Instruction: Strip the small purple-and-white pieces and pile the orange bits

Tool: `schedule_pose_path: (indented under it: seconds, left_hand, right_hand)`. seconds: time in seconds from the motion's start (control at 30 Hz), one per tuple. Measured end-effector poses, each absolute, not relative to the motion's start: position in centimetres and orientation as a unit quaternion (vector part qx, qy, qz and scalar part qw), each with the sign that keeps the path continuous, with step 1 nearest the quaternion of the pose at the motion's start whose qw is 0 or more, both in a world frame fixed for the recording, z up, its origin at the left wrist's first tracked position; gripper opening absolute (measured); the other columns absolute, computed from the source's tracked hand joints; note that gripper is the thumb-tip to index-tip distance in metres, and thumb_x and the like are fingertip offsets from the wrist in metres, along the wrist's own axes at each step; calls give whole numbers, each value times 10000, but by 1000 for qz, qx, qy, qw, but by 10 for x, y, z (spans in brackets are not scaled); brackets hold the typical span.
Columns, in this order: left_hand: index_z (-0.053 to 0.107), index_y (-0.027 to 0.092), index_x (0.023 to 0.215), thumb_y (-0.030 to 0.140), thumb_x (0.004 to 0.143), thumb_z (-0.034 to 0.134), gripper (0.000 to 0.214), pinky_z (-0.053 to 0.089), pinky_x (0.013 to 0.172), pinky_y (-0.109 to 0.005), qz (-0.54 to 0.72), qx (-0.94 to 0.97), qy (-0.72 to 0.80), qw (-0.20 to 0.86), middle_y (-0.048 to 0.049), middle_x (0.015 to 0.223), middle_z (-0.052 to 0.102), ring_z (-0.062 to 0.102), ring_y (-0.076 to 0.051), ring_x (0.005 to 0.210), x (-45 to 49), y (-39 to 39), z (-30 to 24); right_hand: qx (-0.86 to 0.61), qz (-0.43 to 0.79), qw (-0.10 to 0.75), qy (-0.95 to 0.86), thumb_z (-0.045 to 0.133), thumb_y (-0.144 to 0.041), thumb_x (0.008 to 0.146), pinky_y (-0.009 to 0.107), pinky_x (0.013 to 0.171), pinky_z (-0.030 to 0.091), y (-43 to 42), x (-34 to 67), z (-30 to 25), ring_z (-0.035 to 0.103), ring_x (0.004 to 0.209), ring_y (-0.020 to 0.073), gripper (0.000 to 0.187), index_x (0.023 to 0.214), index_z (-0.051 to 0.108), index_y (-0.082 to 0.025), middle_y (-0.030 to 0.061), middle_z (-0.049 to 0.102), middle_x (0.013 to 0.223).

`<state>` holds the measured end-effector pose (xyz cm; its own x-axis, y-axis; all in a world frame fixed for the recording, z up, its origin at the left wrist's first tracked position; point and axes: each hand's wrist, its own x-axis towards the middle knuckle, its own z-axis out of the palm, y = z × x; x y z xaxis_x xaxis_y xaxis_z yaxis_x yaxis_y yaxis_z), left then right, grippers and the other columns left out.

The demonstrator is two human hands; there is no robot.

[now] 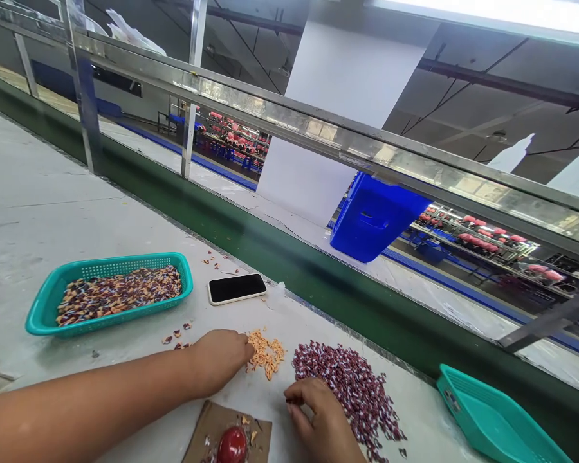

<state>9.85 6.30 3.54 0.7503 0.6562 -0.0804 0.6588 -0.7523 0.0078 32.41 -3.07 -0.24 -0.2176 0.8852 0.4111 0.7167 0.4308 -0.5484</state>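
My left hand [220, 361] reaches to a small heap of orange pieces [271, 361], its fingers curled over the near edge and the fingertips hidden. Thumb and forefinger of my right hand [321, 415] pinch a tiny dark piece beside a larger heap of small purple-red and white pieces [350, 379]. Between my forearms lies a brown cardboard sheet [200, 435], partly cut off by the bottom edge. A shiny red rounded object [232, 444] sits on it with a few orange scraps around.
A green basket [35, 314] of mixed orange and purple pieces stands at left, near a phone [237, 289]. Another green basket [492, 415] is at right. Beyond the table run a green belt [289, 257] and a metal rail; a blue bin [374, 218] hangs there.
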Motion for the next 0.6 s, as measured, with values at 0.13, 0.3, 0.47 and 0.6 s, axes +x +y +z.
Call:
schedule_pose_path:
  seconds: [0.13,0.3,0.47,0.6]
  left_hand:
    - [651,177,873,70,797,517,187,536,649,-310,-25,938,345,23,-83,866,710,697,-257,783,95,62,38]
    - [680,139,832,9,752,538,209,556,635,-345,-47,940,336,28,-121,847,718,707,-291,766,103,61,41]
    - [685,93,871,-59,698,547,268,560,659,-402,-36,941,332,50,-172,872,719,703,-336,793,106,64,41]
    - [682,147,875,41,786,544,195,547,734,-342,33,938,324,121,-100,912,728,691,-260,836,104,54,51]
  right_hand:
    - [-527,138,331,-771,580,-44,715,270,706,521,-33,318,-6,673,743,181,240,830,692,-223,21,721,788]
    - [-533,156,367,-746,534,-70,718,250,675,482,-36,305,-11,665,705,168,209,776,671,-218,9,713,738]
    - [-533,183,406,-720,504,-95,709,231,648,460,-38,296,-13,650,673,154,193,728,648,-221,-5,699,697]
    - [-507,228,435,-708,546,-132,717,217,630,458,-43,292,-12,641,649,148,146,717,650,-235,-12,701,677]
